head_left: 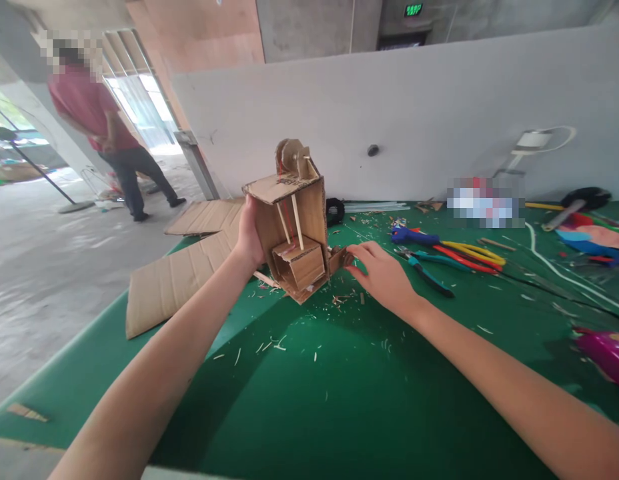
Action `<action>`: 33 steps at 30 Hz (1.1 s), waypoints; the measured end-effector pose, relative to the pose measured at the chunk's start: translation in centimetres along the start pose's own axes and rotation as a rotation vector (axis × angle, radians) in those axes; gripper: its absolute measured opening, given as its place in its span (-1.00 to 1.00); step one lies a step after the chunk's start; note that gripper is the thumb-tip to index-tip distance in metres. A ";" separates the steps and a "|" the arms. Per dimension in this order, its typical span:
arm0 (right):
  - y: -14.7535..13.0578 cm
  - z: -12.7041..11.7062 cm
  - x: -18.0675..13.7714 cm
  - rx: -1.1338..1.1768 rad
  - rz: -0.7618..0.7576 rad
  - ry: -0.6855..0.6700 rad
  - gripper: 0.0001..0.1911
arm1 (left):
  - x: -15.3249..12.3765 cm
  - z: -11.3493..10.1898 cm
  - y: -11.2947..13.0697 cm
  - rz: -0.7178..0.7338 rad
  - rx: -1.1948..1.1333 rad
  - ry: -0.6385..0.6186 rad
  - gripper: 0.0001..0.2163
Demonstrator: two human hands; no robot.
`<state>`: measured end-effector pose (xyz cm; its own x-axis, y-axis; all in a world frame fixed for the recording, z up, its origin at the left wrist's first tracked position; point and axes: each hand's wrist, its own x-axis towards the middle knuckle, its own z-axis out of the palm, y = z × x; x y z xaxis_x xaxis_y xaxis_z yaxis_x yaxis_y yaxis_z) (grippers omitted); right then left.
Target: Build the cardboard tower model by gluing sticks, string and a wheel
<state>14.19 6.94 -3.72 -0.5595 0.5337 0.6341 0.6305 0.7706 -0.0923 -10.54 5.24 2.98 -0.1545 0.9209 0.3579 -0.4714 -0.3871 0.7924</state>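
Note:
A cardboard model (317, 213) like a small elevator stands tilted over the table in front of me. Inside it a small cardboard box (303, 265) sits low, with two wooden sticks and a red string rising above it. A cardboard pulley wheel (289, 158) tops the model. My left hand (250, 233) grips the model's left side, its fingers partly hidden behind the cardboard. At the model's lower right, my right hand (377, 272) pinches a small cardboard crank (338, 259) between thumb and fingers.
Flat cardboard sheets (177, 287) lie left on the green table (309, 400). Right of my hand are a blue glue gun (414, 236), pliers (429, 275) and a white cable (549, 263). Scraps are scattered about. A white partition (414, 107) stands behind; a person (99, 113) stands far left.

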 end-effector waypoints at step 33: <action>-1.1 0.1 -0.5 -0.206 -0.344 -0.125 -0.63 | 0.4 -3.0 -1.5 -0.058 0.047 0.161 -0.51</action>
<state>13.70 5.87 -4.02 -0.8092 0.3054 0.5019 0.4830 0.8322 0.2723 -12.49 6.34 0.42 -0.2675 0.9356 0.2303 -0.4432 -0.3317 0.8328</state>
